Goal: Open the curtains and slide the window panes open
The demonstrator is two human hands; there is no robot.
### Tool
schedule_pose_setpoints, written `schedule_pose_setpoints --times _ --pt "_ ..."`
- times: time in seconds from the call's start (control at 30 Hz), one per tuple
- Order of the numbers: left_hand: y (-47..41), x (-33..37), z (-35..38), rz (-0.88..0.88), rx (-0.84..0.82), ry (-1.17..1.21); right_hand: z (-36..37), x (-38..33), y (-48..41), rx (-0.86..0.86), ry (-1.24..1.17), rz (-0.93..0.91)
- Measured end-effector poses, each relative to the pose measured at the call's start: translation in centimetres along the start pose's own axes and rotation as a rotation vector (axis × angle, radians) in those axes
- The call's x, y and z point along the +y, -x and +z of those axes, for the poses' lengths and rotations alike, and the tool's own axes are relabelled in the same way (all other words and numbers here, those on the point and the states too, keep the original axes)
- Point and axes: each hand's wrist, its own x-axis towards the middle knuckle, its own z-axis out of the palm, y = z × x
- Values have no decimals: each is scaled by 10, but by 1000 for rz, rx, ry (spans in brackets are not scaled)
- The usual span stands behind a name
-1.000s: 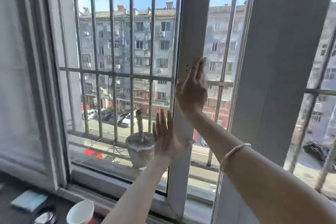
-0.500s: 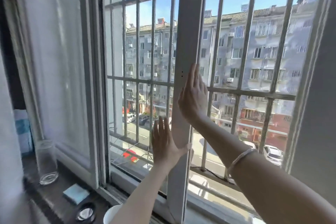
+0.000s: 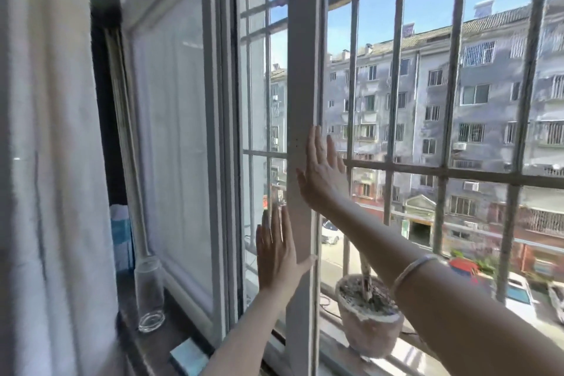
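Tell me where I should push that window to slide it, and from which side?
Push on the tall white upright of the pane, coming from its right edge, where the opening is. That edge gives a flat side to press leftward. Here the right hand lies against that edge higher up, and the left hand lies flat on the glass with its thumb across the upright lower down. Probably spreading the push keeps the pane from jamming.

Bright daylight through window; soft, warped edges.

Upper-floor flat, barred window [image 3: 396, 168], curtain [image 3: 55, 162], plant pot [image 3: 369, 330] on outer ledge
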Motion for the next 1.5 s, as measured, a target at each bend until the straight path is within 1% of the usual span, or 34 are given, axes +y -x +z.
schedule_pose_setpoints --times 0.13,0.23,0.37,0.43,0.57,0.63,0.73,0.83,0.9,0.97,1.07,1.17,1.23,1.3,1.37,1.5 --pt "-21 -19 -5 68 96 -159 18 -7 -27 -120 -18 -68" --pt "-36 -39 -5 171 91 -253 33 -13 -43 -191 -42 -96" --pt "-50 -62 -10 171 120 -452 56 -28 -61 -253 -111 -92" --pt "-54 -72 -12 151 119 -500 65 -36 -71 -264 -132 -90" --pt "-68 -90 -10 185 114 -578 75 -44 -88 -296 -134 -108" --pt "-77 -98 -8 217 127 -581 79 -47 -96 -312 -142 -119" --pt "-86 -100 -14 192 21 -555 83 -51 -104 -321 -165 -125" --pt "-94 -106 -11 177 -8 -640 89 -56 -110 -323 -176 -136" --pt "-96 -109 -13 158 -25 -646 94 -58 -112 -321 -186 -139" --pt "-94 -110 -15 182 -60 -644 98 -58 -115 -318 -192 -139" --pt "-96 -111 -15 232 -17 -658 99 -57 -116 -319 -182 -135" --pt "-93 -108 -17 233 -37 -667 97 -56 -115 -318 -178 -142" --pt "-90 -105 -22 203 -55 -650 95 -53 -111 -304 -168 -141" --pt "-90 -109 -20 220 -20 -624 89 -50 -108 -307 -155 -124" --pt "-91 -109 -15 236 -70 -542 84 -45 -104 -306 -173 -104" --pt "-85 -100 -19 257 -77 -439 66 -34 -90 -272 -154 -55"
